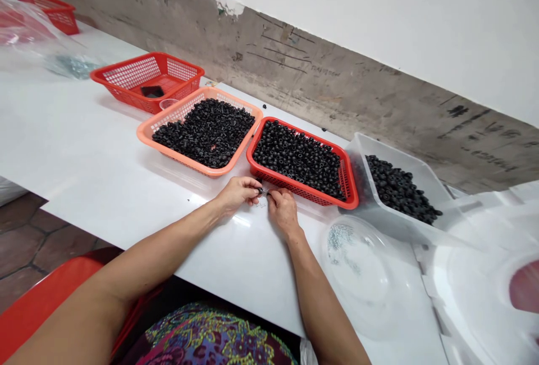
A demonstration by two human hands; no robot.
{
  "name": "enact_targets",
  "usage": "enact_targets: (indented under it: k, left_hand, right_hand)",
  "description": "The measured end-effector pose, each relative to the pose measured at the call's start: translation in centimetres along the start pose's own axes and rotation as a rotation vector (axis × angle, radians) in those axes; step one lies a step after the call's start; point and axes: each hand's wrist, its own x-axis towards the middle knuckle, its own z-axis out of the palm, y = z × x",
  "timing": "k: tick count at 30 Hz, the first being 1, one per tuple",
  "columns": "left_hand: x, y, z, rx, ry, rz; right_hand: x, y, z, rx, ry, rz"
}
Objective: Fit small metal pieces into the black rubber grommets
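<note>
My left hand (238,192) and my right hand (282,208) meet just above the white table (101,151), in front of the red basket (350,185) heaped with small black ring-shaped parts. Both hands pinch one small black part (261,190) between their fingertips; something thin and pale shows at the right fingertips. The peach basket (145,132) to the left holds a pile of similar black parts.
A second red basket (126,81), nearly bare, stands further left. A clear plastic bin (366,146) of black parts sits right of the red basket. A clear bag (357,264) with small metal bits lies at the right. A concrete wall runs behind. A red chair (37,303) shows lower left.
</note>
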Motion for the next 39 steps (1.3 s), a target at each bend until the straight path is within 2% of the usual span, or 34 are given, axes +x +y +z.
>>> enact_targets:
  k: [5, 15, 22, 28, 39]
  left_hand:
    - [0.0, -0.2, 0.0, -0.033, -0.064, -0.026]
    - [0.0, -0.5, -0.2, -0.039, -0.141, -0.048]
    - [-0.3, -0.2, 0.1, -0.021, -0.172, -0.056]
    - [-0.5, 0.1, 0.3, 0.054, -0.13, -0.001]
    - [-0.5, -0.4, 0.7, 0.257, -0.098, 0.145]
  right_hand:
    - [-0.4, -0.1, -0.5, 0.249, 0.063, 0.135]
    - [-0.1, -1.0, -2.6, 0.986, -0.025, 0.495]
    - [-0.2, -2.2, -3.8, 1.258, -0.069, 0.485]
    - [-0.3, -2.8, -3.7, 1.216, -0.074, 0.435]
    - [-0.1, -3.4, -4.1, 0.974, -0.072, 0.469]
